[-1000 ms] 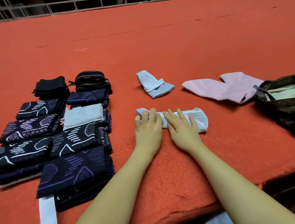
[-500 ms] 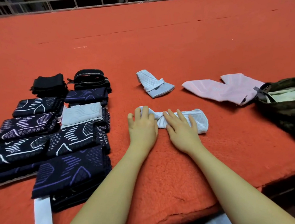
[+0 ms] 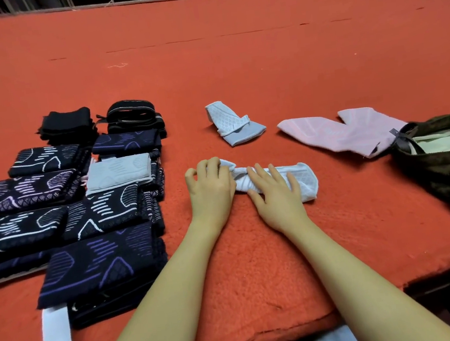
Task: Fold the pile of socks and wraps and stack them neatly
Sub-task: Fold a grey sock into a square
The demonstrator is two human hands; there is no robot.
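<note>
A pale blue sock (image 3: 302, 179) lies sideways on the red felt table (image 3: 233, 57) in front of me. My left hand (image 3: 210, 188) grips its bunched left end with curled fingers. My right hand (image 3: 272, 193) presses flat on its middle, fingers straight. A second pale blue sock (image 3: 234, 123) lies farther back, partly folded. To the right lie pink socks (image 3: 345, 131). On the left sit folded dark patterned socks (image 3: 99, 257) in several stacks, with one folded pale grey-blue sock (image 3: 118, 171) on top.
A camouflage bag (image 3: 447, 161) lies open at the right table edge, touching the pink socks. Folded black wraps (image 3: 68, 123) and a black strap bundle (image 3: 132, 116) sit behind the stacks. A white label (image 3: 56, 334) sticks out near the front edge.
My left hand has slid left along the sock and curled round its end, which now bunches and twists. The right hand stays pressed on the middle.
</note>
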